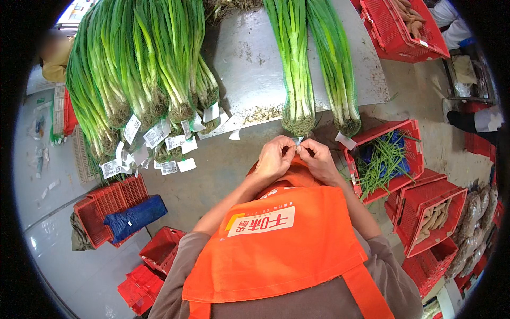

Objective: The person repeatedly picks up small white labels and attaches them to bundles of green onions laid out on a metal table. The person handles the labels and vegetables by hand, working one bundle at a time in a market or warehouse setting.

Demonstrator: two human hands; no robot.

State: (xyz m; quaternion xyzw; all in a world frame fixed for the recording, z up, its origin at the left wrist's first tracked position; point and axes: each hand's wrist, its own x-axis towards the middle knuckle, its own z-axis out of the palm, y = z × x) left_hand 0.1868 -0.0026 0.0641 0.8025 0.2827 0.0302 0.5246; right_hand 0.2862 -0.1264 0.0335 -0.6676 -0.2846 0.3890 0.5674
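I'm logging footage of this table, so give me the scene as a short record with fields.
Left hand: pinching a pale strip at the root end of a netted bunch
Right hand: pinching at the same strip
Neighbouring bunch: netted, white tag at its roots
Left pile: green bunches, white tags
Table: metal, dirt-specked
Red crate: holding green stalks

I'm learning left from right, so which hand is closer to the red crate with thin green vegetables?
Right. The right hand is left of the red crate, apart from it; the left hand is farther left.
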